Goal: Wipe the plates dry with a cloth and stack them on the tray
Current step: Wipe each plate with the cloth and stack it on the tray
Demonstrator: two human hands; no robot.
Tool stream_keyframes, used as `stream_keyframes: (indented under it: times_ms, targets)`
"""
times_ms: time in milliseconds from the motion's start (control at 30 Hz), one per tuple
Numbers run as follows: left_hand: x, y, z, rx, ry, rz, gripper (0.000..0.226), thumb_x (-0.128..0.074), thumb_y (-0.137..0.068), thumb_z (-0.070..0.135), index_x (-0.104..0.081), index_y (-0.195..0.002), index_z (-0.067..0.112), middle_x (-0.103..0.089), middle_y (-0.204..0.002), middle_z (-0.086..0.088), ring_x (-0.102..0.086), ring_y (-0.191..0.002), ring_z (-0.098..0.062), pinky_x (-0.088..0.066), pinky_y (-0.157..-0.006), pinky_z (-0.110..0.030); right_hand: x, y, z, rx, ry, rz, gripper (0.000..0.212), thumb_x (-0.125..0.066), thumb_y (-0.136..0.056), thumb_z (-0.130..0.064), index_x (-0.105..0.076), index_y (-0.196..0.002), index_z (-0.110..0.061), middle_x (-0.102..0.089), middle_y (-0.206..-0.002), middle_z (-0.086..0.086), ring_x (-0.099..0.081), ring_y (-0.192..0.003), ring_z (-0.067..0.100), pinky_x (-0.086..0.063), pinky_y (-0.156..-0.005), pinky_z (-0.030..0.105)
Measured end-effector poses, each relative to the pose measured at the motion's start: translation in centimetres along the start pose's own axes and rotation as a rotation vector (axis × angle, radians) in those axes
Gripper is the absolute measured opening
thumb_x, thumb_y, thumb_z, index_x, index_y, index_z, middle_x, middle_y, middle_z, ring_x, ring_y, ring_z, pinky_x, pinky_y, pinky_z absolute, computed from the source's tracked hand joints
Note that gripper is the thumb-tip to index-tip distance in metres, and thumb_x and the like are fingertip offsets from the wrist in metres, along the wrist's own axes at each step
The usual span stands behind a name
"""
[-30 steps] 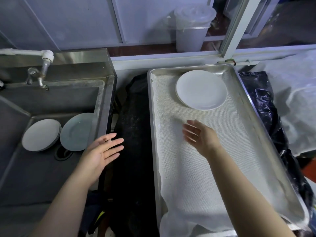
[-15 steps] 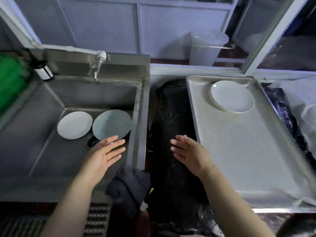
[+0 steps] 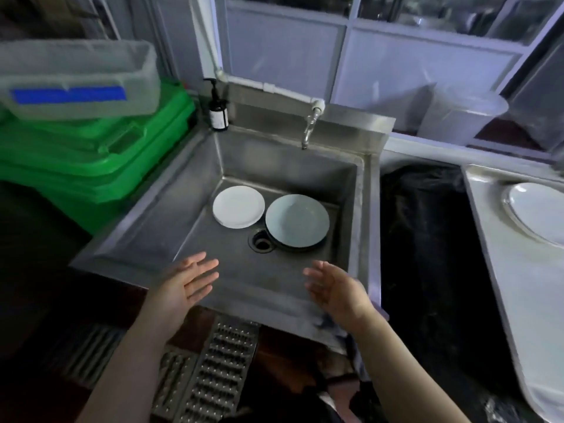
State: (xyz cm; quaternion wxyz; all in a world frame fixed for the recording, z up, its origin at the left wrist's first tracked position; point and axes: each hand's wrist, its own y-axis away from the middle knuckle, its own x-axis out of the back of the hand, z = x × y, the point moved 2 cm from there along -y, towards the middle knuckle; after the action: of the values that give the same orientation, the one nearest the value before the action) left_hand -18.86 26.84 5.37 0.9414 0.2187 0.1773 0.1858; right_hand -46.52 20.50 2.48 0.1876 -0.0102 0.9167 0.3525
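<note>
Two stacks of plates lie in the steel sink (image 3: 195, 190): a small white stack (image 3: 238, 207) at the back left and a pale blue plate (image 3: 297, 220) beside the drain. My left hand (image 3: 186, 282) and my right hand (image 3: 335, 288) hover over the sink's near edge, fingers straight, both holding nothing. A dark cloth (image 3: 345, 334) hangs over the sink's front right corner, partly hidden by my right wrist. The metal tray (image 3: 494, 239) at the right holds one white plate (image 3: 537, 212), cut off by the frame edge.
A tap (image 3: 308, 129) juts over the sink's back. A soap bottle (image 3: 218, 108) stands at its back left corner. Green crates (image 3: 100, 151) with a clear tub (image 3: 76, 77) on top stand left. Black plastic (image 3: 427, 239) fills the gap between sink and tray.
My view has swung left from the tray to the sink. Both hands have moved left with it and now hover over the sink's near edge, still holding nothing.
</note>
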Motion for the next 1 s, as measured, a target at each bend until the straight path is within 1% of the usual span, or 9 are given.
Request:
stream_keyframes:
  times_ms: [133,233,400,600,667,767,867,933,1000]
  targets:
    - [2.7,-1.0,0.4,0.014,0.041,0.087,0.024,-0.041,-0.101,0.013,-0.061,-0.113,0.014,-0.075,-0.100,-0.002,-0.070,-0.090,-0.018,-0.049,-0.076,-0.032,-2.6,-2.3,0.9,-0.043,0.037,-0.028,0.017,-0.050,-0.097,-0.024,-0.064,-0.101,-0.017,-0.075,-0.082,0.000,-0.068,-0.066,0.015,-0.047,-0.069,0.028]
    - [3.9,-1.9,0.4,0.035,0.048,0.131,0.024,-0.040,-0.101,0.013,-0.063,-0.106,0.015,-0.076,-0.091,-0.001,-0.073,-0.080,-0.015,-0.049,-0.074,-0.033,-3.7,-4.4,1.4,-0.074,0.057,-0.035,0.018,-0.053,-0.095,-0.023,-0.065,-0.106,-0.015,-0.075,-0.086,0.002,-0.069,-0.071,0.017,-0.048,-0.072,0.031]
    - [5.9,-5.2,1.0,0.096,0.045,0.197,0.025,-0.040,-0.102,0.015,-0.063,-0.112,0.012,-0.073,-0.101,-0.008,-0.067,-0.092,-0.024,-0.049,-0.079,-0.035,-6.0,-9.7,2.3,-0.144,0.080,0.007,0.017,-0.054,-0.094,-0.022,-0.066,-0.104,-0.016,-0.076,-0.089,0.004,-0.070,-0.072,0.019,-0.049,-0.068,0.029]
    - [7.1,-11.4,2.6,0.156,0.018,0.281,0.024,-0.042,-0.101,0.013,-0.063,-0.112,0.013,-0.075,-0.097,-0.002,-0.069,-0.088,-0.018,-0.049,-0.083,-0.034,-9.2,-18.4,2.8,-0.288,0.133,0.061,0.015,-0.051,-0.096,-0.019,-0.064,-0.099,-0.015,-0.076,-0.083,0.002,-0.068,-0.077,0.020,-0.048,-0.067,0.029]
    - [7.1,-13.5,3.1,0.180,0.001,0.292,0.023,-0.044,-0.100,0.012,-0.063,-0.113,0.013,-0.075,-0.101,-0.004,-0.070,-0.090,-0.019,-0.050,-0.086,-0.035,-10.0,-21.4,2.8,-0.333,0.148,0.083,0.013,-0.053,-0.095,-0.017,-0.064,-0.100,-0.014,-0.075,-0.082,0.002,-0.068,-0.072,0.019,-0.047,-0.063,0.027]
    - [7.1,-16.2,3.6,0.212,0.016,0.329,0.024,-0.045,-0.099,0.011,-0.062,-0.116,0.011,-0.073,-0.106,-0.008,-0.068,-0.096,-0.023,-0.050,-0.088,-0.035,-10.8,-25.6,2.8,-0.382,0.177,0.131,0.008,-0.059,-0.091,-0.010,-0.064,-0.098,-0.010,-0.073,-0.082,0.006,-0.067,-0.061,0.018,-0.048,-0.048,0.022]
    - [7.2,-18.0,3.6,0.228,0.049,0.357,0.024,-0.042,-0.100,0.009,-0.061,-0.115,0.011,-0.071,-0.106,-0.008,-0.067,-0.097,-0.024,-0.050,-0.088,-0.034,-12.1,-29.7,3.3,-0.431,0.261,0.157,0.005,-0.060,-0.091,-0.007,-0.062,-0.096,-0.006,-0.071,-0.080,0.010,-0.063,-0.051,0.019,-0.043,-0.037,0.018]
    - [7.2,-18.8,3.4,0.252,0.069,0.368,0.024,-0.040,-0.101,0.009,-0.062,-0.111,0.014,-0.071,-0.104,-0.007,-0.067,-0.096,-0.023,-0.050,-0.084,-0.032,-13.1,-32.5,3.7,-0.447,0.330,0.173,0.009,-0.063,-0.090,-0.007,-0.062,-0.098,-0.002,-0.068,-0.074,0.011,-0.058,-0.042,0.017,-0.038,-0.034,0.018]
    - [7.4,-19.2,2.9,0.277,0.089,0.389,0.024,-0.040,-0.101,0.009,-0.062,-0.108,0.016,-0.072,-0.101,-0.004,-0.068,-0.093,-0.020,-0.049,-0.080,-0.031,-14.0,-35.2,3.9,-0.443,0.342,0.201,0.011,-0.066,-0.088,-0.008,-0.061,-0.095,-0.001,-0.068,-0.064,0.009,-0.059,-0.042,0.017,-0.042,-0.036,0.019]
